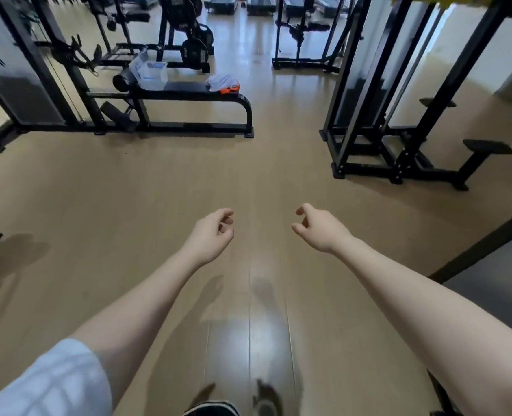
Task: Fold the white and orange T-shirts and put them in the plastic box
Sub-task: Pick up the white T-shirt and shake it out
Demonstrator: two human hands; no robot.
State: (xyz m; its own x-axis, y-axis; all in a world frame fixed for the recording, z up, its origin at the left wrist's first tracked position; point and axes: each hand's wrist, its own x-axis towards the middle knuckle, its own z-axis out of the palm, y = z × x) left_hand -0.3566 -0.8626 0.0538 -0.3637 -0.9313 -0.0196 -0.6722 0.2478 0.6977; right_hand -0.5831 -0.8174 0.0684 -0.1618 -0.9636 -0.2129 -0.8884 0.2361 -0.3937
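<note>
While both arms stretch out over it, the tan wooden floor (128, 205) fills most of the view, glossy and streaked with soft shadows. Up on the far left stands a black weight machine (23, 70), and on the right a second black frame (399, 115) with its padded seats sticking out. Between them, left of centre, sits the black gym bench (194, 88), and that's where the action is waiting: the clear plastic box (149, 72) rests on the bench's left end with its lid tipped up behind it, and well apart from it, on the right end, the white T-shirt (222, 81) lies bunched on top of the orange T-shirt (230, 90), only an orange edge peeking out. Down low, a white sleeve (53, 382) covers the left upper arm. The left hand (215, 232) hangs in mid-air, fingers loosely curled, holding nothing; the right hand (317, 229) mirrors it, fingers loose and bent, also holding nothing, the two hands apart from each other and far from the bench.
</note>
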